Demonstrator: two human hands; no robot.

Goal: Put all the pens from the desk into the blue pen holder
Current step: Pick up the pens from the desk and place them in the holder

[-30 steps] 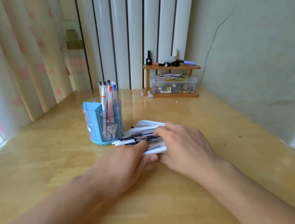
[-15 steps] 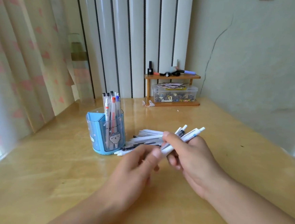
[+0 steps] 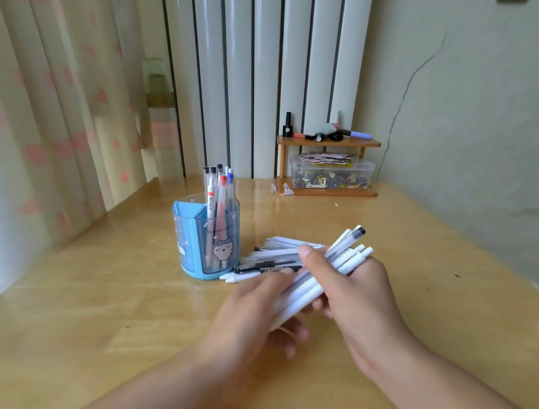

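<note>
A blue pen holder with a cat drawing stands on the wooden desk, with several pens upright in it. Just right of it lies a pile of pens, mostly white, a few black. My right hand grips a bundle of white pens raised above the desk, their tips pointing up and to the right. My left hand cups the lower end of the same bundle, fingers curled around it.
A small wooden shelf stands at the back by the wall, with a clear box of small items and a few tools on top. A curtain hangs at the left, a wall runs along the right.
Both hands lay on the pile a second ago. They have since lifted a bundle of pens off it, and the left hand has closed in on the bundle's lower end.
</note>
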